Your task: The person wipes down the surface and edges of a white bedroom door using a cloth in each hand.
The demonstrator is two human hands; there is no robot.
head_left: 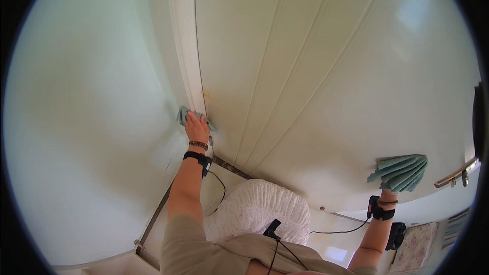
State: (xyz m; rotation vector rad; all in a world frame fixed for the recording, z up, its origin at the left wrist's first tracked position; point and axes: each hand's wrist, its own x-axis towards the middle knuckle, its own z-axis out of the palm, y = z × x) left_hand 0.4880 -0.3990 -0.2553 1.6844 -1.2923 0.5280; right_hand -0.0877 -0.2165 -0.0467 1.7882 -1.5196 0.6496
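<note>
My left hand [197, 127] presses a grey-green cloth [182, 115] against the white door frame [189, 66], near the gap beside the door. Its fingers lie over the cloth, which sticks out on both sides of the hand. On the right, a green cloth [402, 173] in fan-like folds covers my right hand [389, 194] at the face of the pale door [305, 97]. Only a little of that hand shows near the wrist; its fingers are hidden under the cloth. Both arms are spread wide, with bracelets and black straps at the wrists.
A metal door handle [456, 174] juts out at the far right. Below, between my arms, stands a round seat with a white ruffled cover [254, 198]. A plain pale wall [86, 122] fills the left. Black cables [338, 232] run from the wrist straps. Floral fabric [416, 249] shows at lower right.
</note>
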